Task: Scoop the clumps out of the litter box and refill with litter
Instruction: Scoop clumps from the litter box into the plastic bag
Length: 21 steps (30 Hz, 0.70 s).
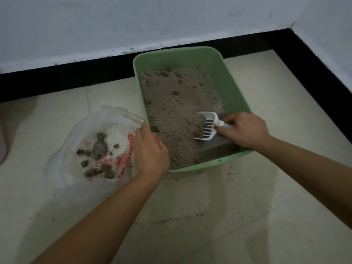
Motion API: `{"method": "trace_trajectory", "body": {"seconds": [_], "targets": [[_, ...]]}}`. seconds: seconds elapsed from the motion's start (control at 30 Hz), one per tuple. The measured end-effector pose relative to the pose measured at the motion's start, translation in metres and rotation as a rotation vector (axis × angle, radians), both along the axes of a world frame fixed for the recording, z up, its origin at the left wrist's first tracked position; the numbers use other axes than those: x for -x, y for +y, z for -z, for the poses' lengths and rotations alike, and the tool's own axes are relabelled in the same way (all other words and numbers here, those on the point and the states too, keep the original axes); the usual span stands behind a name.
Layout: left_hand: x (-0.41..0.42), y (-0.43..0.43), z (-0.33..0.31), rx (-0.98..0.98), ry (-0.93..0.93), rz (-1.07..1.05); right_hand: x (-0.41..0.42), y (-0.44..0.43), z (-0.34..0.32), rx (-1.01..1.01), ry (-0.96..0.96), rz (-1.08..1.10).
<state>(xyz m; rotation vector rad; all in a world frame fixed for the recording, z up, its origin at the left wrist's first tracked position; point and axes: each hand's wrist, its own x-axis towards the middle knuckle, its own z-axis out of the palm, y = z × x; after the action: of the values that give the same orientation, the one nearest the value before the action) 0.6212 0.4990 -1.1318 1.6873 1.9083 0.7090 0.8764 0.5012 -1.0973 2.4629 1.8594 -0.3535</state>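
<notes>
Pale beige glossy tiled floor (266, 216) (grit scattered), black baseboard strip (66, 77), scuffed white painted wall (95, 25), dim light.

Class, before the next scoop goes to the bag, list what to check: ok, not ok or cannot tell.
1. The right hand grips the scoop: ok.
2. The left hand holds the litter box rim: ok.
3. The bag lies open beside the box: ok.
4. No clumps left in the box: not ok, several at the far end.
5. The floor is free of grains: not ok.
6. A clump sits on the scoop: cannot tell.
</notes>
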Motion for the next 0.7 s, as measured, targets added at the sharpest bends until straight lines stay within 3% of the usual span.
{"method": "trace_trajectory", "body": {"seconds": [0.4,0.7], "targets": [[0.002,0.001,0.005,-0.011,-0.05,-0.011,0.006,-0.007,0.014,0.005,0.401,0.031],[0.003,-0.001,0.006,-0.035,-0.096,-0.012,0.008,-0.012,0.013,-0.263,0.683,0.098]]}}
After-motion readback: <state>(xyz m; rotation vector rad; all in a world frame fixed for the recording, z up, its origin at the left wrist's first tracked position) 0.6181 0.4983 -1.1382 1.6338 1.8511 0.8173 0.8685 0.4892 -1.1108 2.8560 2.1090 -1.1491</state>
